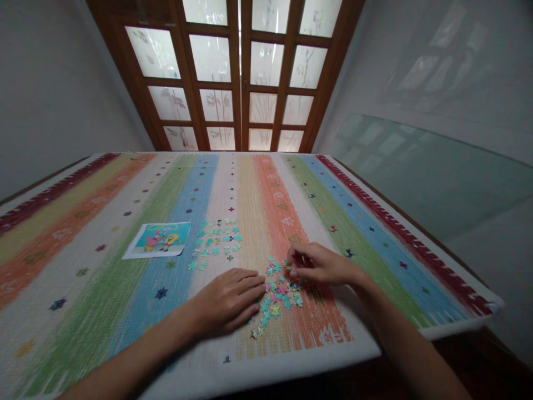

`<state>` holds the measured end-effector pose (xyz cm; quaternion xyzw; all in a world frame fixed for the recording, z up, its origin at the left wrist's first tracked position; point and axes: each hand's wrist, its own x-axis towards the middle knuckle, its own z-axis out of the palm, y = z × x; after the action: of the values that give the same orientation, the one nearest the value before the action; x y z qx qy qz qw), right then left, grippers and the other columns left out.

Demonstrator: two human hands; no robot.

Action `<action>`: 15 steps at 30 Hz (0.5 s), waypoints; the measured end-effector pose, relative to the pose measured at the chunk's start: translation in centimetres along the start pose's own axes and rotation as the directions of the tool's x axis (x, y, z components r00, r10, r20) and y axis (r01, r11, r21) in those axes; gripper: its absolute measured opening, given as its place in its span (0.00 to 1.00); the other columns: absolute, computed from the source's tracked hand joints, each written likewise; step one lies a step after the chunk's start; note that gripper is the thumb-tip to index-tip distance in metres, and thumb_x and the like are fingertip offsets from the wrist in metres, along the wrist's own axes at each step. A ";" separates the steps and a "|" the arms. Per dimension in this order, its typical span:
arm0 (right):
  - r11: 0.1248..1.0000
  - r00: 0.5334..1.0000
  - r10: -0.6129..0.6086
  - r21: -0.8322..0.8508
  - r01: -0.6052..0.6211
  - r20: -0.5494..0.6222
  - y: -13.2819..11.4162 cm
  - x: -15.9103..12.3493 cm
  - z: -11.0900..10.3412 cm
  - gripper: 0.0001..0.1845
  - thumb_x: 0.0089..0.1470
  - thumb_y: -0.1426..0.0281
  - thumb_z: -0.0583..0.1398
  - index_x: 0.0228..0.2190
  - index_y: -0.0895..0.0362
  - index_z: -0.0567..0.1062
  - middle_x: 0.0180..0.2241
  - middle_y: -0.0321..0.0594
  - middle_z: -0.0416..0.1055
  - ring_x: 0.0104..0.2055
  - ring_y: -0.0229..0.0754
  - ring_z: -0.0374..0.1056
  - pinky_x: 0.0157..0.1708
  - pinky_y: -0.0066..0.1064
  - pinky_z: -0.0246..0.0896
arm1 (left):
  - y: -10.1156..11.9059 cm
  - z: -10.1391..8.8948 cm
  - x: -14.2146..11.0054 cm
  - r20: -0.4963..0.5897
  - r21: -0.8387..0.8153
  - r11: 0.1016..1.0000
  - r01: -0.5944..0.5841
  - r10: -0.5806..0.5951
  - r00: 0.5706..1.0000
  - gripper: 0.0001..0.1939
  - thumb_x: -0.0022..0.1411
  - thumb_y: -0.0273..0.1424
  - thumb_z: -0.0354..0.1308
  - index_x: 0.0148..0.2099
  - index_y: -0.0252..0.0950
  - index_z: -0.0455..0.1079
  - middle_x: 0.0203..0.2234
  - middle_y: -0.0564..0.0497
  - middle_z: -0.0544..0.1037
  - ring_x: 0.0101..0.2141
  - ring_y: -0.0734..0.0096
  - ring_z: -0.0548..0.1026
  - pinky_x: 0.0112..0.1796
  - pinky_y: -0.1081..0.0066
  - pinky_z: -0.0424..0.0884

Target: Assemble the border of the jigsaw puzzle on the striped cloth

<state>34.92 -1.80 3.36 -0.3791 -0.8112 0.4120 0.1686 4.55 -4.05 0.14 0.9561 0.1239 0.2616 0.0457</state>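
Note:
A loose pile of small jigsaw puzzle pieces (275, 294), mostly turquoise with pink and yellow ones, lies near the front of the table. My left hand (231, 297) rests palm down at the pile's left side, fingers stretched out and their tips by the pieces. Over the pile's upper right edge, my right hand (318, 264) pinches a multicoloured puzzle piece (288, 268) between thumb and fingers, which partly cover it. Further back on the left, several turquoise puzzle pieces (216, 241) are spread apart in rough rows. Beside them lies a printed cartoon picture (160, 240).
A striped, patterned tablecloth (166, 178) covers the large table, whose front edge runs close below my forearms. Beyond the far edge stand wooden doors with frosted panes (239, 83). Against the right wall is a glass panel (416, 172).

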 end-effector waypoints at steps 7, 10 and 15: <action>0.987 0.997 -0.071 0.144 0.067 0.022 -1.7 1.3 4.1 0.13 0.60 0.63 0.65 0.35 0.55 0.67 0.26 0.30 0.64 0.26 0.34 0.59 0.26 0.27 0.51 | 0.6 0.0 0.6 -0.094 0.050 0.999 0.019 -0.014 0.995 0.12 0.75 0.26 0.52 0.58 0.31 0.65 0.36 0.47 0.81 0.33 0.66 0.75 0.32 0.65 0.75; 0.985 0.998 -0.059 0.161 0.056 0.016 -2.0 1.7 5.2 0.13 0.58 0.64 0.66 0.35 0.54 0.67 0.25 0.29 0.63 0.25 0.34 0.57 0.25 0.27 0.48 | 0.6 0.1 0.5 -0.118 0.064 0.998 0.006 0.002 0.993 0.08 0.75 0.26 0.52 0.54 0.33 0.67 0.31 0.50 0.79 0.29 0.68 0.72 0.29 0.66 0.71; 0.979 1.000 -0.022 0.204 0.025 -0.018 -2.5 2.0 5.8 0.14 0.56 0.64 0.67 0.34 0.54 0.66 0.24 0.29 0.64 0.25 0.34 0.57 0.25 0.28 0.48 | 0.5 0.2 0.4 -0.138 0.068 0.997 0.031 -0.022 0.990 0.07 0.75 0.28 0.53 0.52 0.33 0.68 0.30 0.50 0.76 0.28 0.69 0.71 0.29 0.67 0.69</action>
<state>29.04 -4.35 1.75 -0.3535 -0.7677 0.4880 0.2178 5.08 -4.48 0.24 0.9352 0.1485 0.3213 0.0070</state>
